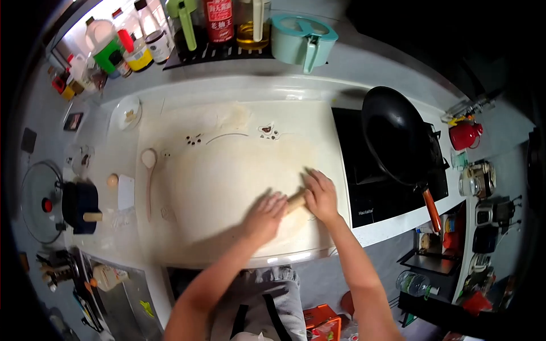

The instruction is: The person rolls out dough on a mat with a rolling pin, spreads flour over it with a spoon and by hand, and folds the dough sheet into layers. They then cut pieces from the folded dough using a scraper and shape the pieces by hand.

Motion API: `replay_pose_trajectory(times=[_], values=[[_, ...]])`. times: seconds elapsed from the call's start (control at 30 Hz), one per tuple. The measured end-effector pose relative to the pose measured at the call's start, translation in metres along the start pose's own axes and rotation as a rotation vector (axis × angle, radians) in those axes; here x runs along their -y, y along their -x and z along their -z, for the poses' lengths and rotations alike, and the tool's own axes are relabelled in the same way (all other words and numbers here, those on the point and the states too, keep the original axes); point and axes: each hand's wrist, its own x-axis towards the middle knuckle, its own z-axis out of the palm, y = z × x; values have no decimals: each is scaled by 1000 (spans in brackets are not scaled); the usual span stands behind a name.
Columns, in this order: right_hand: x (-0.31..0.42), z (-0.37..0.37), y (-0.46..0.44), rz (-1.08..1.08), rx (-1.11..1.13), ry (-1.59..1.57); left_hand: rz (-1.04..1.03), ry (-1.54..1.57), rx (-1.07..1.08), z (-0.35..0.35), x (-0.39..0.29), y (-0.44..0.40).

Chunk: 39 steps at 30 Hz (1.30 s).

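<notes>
A wooden rolling pin (296,202) lies at a slant on a broad, thin sheet of pale dough (222,176). My left hand (266,216) is on its lower left end, and my right hand (320,194) is on its upper right end. Only the middle of the pin shows between them; both ends are covered by my fingers. Under the dough is a light mat (318,116) with printed dark marks, dusted with flour along its far side. A wooden spoon (150,187) holding white powder rests left of the dough.
An induction cooktop (369,199) carrying a black wok (395,136) borders the mat on the right. To the left are a white bowl (126,112), an egg (112,180), a white card-like piece (126,192) and a dark pot (81,207). Bottles and a teal container (301,42) line the back.
</notes>
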Motion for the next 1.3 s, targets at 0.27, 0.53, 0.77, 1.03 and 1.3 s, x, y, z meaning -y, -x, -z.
replay_pose_trajectory(times=[0.27,0.53,0.77,1.03,1.3], values=[[23,-73,-44,197,415,225,605,-126,-157,1,21,20],[22,18,91,307,545,39,698,91,-128,-25,-139,74],[7,25,72,431,647,43,705,-83,-211,-9,-89,50],[7,49,129,399,592,6,743,-37,-174,-23,-133,77],[-2,65,117,330,371,-119,714,49,-152,-18,-172,96]])
